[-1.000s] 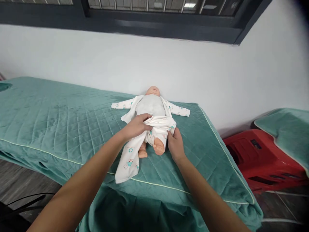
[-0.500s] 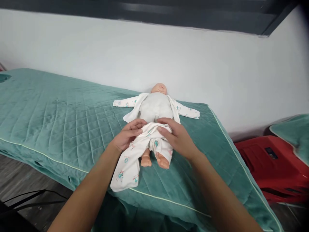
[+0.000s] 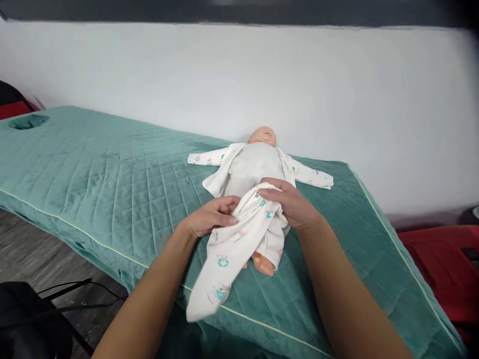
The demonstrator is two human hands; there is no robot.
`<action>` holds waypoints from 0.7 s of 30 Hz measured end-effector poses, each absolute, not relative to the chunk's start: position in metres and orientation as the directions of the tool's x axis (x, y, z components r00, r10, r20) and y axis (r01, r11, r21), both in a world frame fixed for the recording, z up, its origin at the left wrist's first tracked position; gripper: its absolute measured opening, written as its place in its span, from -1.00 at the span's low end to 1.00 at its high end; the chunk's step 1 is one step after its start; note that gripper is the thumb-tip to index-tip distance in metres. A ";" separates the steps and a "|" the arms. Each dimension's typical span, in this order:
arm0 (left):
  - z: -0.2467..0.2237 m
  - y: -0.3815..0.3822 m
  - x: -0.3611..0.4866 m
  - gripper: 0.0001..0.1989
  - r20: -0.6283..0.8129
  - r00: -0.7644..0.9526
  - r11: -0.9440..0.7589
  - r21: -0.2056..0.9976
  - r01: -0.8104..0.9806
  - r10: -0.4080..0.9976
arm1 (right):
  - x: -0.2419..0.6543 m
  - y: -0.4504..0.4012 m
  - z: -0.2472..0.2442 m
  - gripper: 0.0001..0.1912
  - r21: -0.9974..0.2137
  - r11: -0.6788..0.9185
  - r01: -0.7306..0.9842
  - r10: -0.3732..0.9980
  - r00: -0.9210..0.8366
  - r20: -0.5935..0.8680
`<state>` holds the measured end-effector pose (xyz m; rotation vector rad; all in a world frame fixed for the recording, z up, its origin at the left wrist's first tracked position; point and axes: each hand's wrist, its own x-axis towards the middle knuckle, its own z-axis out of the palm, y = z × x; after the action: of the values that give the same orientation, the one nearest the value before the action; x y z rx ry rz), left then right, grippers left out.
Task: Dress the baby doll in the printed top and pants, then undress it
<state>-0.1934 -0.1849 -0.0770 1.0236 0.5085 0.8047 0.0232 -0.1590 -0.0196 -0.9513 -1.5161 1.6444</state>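
A baby doll (image 3: 256,167) lies on its back, its head near the wall. Its white printed top (image 3: 312,177) is spread open, sleeves stretched out sideways over a pale grey body. White printed trousers (image 3: 239,244) are bunched at the doll's lower body, with one leg hanging flat toward the bed's front edge. One bare foot (image 3: 264,264) pokes out of the other trouser leg. My left hand (image 3: 213,217) pinches the trousers' left side. My right hand (image 3: 294,202) grips the waistband at the right, thumb on top. The doll's other leg is mostly hidden by cloth.
The doll lies on a bed with a green quilted cover (image 3: 112,184), which has a hole (image 3: 29,121) at the far left. Behind is a white wall (image 3: 239,80). A red plastic object (image 3: 441,264) is at the right; a black chair-like object (image 3: 33,319) stands at lower left.
The view has shifted, so the doll appears further right. Both hands have closed on the trousers, and the waistband is lifted and gathered, with the loose leg now covering more of the doll's legs.
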 end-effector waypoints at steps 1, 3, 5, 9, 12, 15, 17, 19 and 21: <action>-0.078 -0.184 -0.194 -0.43 -0.036 0.642 0.298 0.904 -0.305 0.766 | 0.023 -0.160 -0.021 -0.74 -0.992 -0.105 -0.063 0.878 -0.474 -0.063; -0.079 -0.184 -0.194 -0.50 -0.085 0.651 0.319 0.914 -0.251 0.754 | 0.021 -0.161 -0.023 -0.73 -0.988 -0.126 -0.086 0.882 -0.466 -0.072; -0.081 -0.185 -0.193 -0.57 -0.105 0.604 0.321 0.910 -0.262 0.790 | 0.017 -0.163 -0.023 -0.71 -0.995 -0.100 -0.022 0.876 -0.477 -0.078; -0.083 -0.187 -0.189 -0.57 -0.054 0.429 0.263 0.855 -0.446 0.902 | 0.015 -0.163 -0.018 -0.68 -0.990 0.029 0.138 0.816 -0.575 -0.056; -0.080 -0.188 -0.186 -0.58 -0.054 0.359 0.251 0.810 -0.530 0.932 | 0.015 -0.164 -0.009 -0.62 -0.961 0.144 0.237 0.677 -0.732 -0.079; -0.077 -0.188 -0.185 -0.62 -0.094 0.355 0.282 0.803 -0.526 0.930 | 0.014 -0.165 -0.008 -0.60 -0.950 0.168 0.262 0.626 -0.773 -0.102; -0.077 -0.188 -0.187 -0.61 -0.109 0.346 0.286 0.808 -0.515 0.932 | 0.013 -0.165 -0.013 -0.63 -0.975 0.088 0.205 0.698 -0.711 -0.086; -0.080 -0.188 -0.189 -0.57 -0.102 0.364 0.282 0.826 -0.487 0.926 | 0.012 -0.164 -0.020 -0.66 -0.993 -0.021 0.113 0.792 -0.605 -0.085; -0.083 -0.187 -0.192 -0.49 -0.069 0.440 0.281 0.855 -0.437 0.895 | 0.012 -0.162 -0.027 -0.67 -0.994 -0.103 0.024 0.853 -0.512 -0.101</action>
<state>-0.1917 -0.1870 -0.0825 0.8783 0.6247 0.9743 0.0118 -0.1623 -0.0265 -0.9807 -1.5397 1.6850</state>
